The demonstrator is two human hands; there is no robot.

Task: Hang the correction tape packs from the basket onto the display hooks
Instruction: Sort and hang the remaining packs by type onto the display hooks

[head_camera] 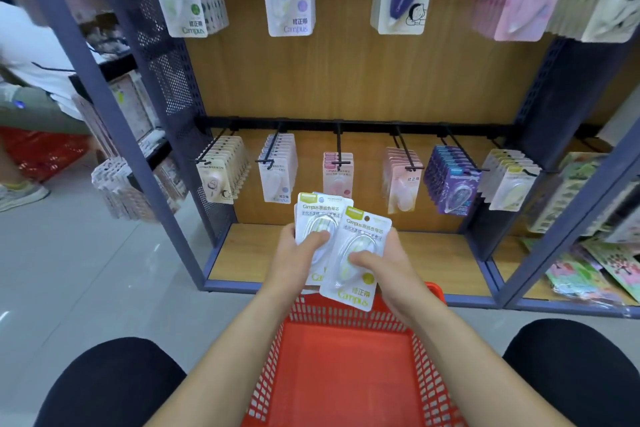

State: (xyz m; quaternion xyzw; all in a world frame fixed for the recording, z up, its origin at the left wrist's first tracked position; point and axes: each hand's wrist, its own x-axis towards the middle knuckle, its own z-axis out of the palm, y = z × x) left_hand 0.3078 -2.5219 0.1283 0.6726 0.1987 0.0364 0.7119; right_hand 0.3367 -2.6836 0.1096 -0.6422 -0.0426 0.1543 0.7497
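Between dark-clad knees (104, 388) sits the red basket (346, 367). Above its far rim, both hands hold the correction tape packs. The left hand (298, 253) has its fingers and thumb clamped on a small stack (317, 215), and the right hand (388, 267) pinches a single pack (365, 230) that overlaps the stack. This pack's long axis tilts toward 1 o'clock, with the hang hole uppermost, facing the display hooks (338, 146). Its card is white with a yellow-green header and a clear blister. Similar yellow-green packs (512, 184) hang at 2 o'clock, probably its destination, and the right hand is nearer.

Glossy plastic-blistered card packs (356, 253), red plastic mesh basket (349, 371), wood-grain shelf (433, 263), metal hooks (338, 146).
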